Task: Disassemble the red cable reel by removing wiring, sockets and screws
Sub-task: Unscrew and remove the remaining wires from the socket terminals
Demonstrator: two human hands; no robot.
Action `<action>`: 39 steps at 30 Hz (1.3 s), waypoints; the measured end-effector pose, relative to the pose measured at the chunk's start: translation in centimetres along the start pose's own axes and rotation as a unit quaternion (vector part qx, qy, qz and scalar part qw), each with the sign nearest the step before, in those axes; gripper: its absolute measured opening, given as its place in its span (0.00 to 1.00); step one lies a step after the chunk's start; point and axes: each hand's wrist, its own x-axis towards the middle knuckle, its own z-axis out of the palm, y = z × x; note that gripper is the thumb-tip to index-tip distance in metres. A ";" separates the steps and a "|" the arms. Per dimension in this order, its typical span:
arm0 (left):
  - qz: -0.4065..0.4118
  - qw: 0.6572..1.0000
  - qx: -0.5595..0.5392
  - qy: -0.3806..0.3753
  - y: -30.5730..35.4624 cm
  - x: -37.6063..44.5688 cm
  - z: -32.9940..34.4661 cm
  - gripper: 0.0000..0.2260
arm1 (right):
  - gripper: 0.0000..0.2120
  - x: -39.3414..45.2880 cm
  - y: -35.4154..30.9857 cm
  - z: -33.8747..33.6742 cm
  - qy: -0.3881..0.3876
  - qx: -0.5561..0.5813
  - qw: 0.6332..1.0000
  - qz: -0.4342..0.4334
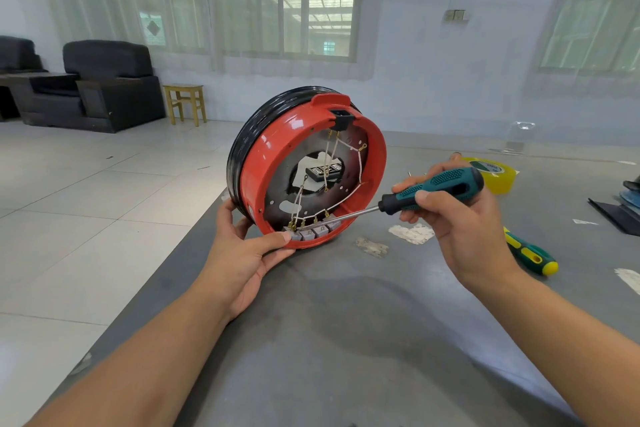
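- Both hands busy: left hand [242, 253] grips the red cable reel [306, 166] by its lower rim, tilted on the grey surface [346, 322].
- Right hand [457, 218] grips a screwdriver [429, 189] (tip at the grey sockets [311, 231]).

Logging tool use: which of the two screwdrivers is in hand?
The teal-and-black screwdriver, gripped by the right hand. The green-and-yellow screwdriver lies untouched on the table.

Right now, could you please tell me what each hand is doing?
Left hand: gripping the red plastic cable reel rim.
Right hand: holding the teal-and-black-handled screwdriver.
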 end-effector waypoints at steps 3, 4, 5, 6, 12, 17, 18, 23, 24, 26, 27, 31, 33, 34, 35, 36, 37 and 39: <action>0.001 1.000 -0.002 -0.005 0.0 -0.1 0.0 0.44 | 0.16 0.1 -0.2 0.1 -0.017 0.007 1.000 -0.007; 0.001 1.000 -0.002 -0.007 0.0 -0.1 0.0 0.45 | 0.14 0.1 -0.3 0.1 -0.021 0.005 1.000 -0.009; 0.000 1.000 -0.003 -0.009 0.0 -0.1 0.0 0.45 | 0.13 0.1 -0.3 0.1 -0.020 0.002 1.000 -0.010; 0.000 1.000 -0.003 -0.010 0.0 -0.1 0.0 0.45 | 0.12 0.1 -0.3 0.1 -0.018 0.001 1.000 -0.009; 0.003 1.000 -0.002 -0.010 0.1 -0.3 0.2 0.45 | 0.11 0.0 -0.5 0.2 -0.026 0.005 1.000 -0.006; 0.006 1.000 0.003 -0.011 0.2 -0.4 0.4 0.44 | 0.10 -0.1 -0.7 0.4 -0.027 -0.003 1.000 -0.006; 0.005 1.000 0.004 -0.011 0.2 -0.4 0.4 0.44 | 0.10 -0.2 -0.7 0.4 -0.026 -0.006 1.000 -0.004; 0.005 1.000 -0.007 -0.002 0.1 -0.2 0.2 0.45 | 0.11 -0.5 -1.1 0.8 -0.048 -0.025 0.998 -0.017; 0.005 1.000 -0.011 0.004 0.1 -0.2 0.2 0.44 | 0.12 -0.7 -1.0 0.8 -0.054 -0.028 0.998 -0.019; 0.008 1.000 -0.017 0.015 0.1 -0.2 0.0 0.43 | 0.14 -1.0 -0.8 0.9 -0.054 -0.040 0.997 -0.024; 0.011 1.000 -0.017 0.019 0.1 -0.2 -0.1 0.42 | 0.14 -1.1 -0.7 0.9 -0.049 -0.047 0.997 -0.027; 0.020 0.999 -0.030 0.032 0.2 0.0 -0.2 0.40 | 0.12 -1.6 -0.6 1.2 -0.051 -0.059 0.996 -0.041; 0.024 0.998 -0.037 0.037 0.2 0.1 -0.2 0.39 | 0.12 -1.9 -0.6 1.4 -0.056 -0.054 0.996 -0.048; 0.026 0.998 -0.039 0.040 0.2 0.1 -0.3 0.38 | 0.12 -2.0 -0.6 1.4 -0.058 -0.049 0.996 -0.050; 0.027 0.998 -0.039 0.043 0.2 0.1 -0.3 0.37 | 0.12 -2.2 -0.5 1.5 -0.061 -0.047 0.996 -0.053; 0.028 0.998 -0.041 0.046 0.2 0.2 -0.4 0.36 | 0.13 -2.3 -0.4 1.6 -0.064 -0.050 0.995 -0.056; 0.028 0.998 -0.043 0.048 0.2 0.2 -0.5 0.35 | 0.14 -2.5 -0.3 1.7 -0.064 -0.055 0.995 -0.057; 0.027 0.997 -0.050 0.050 0.1 0.3 -0.6 0.34 | 0.16 -2.7 -0.2 1.8 -0.058 -0.061 0.995 -0.057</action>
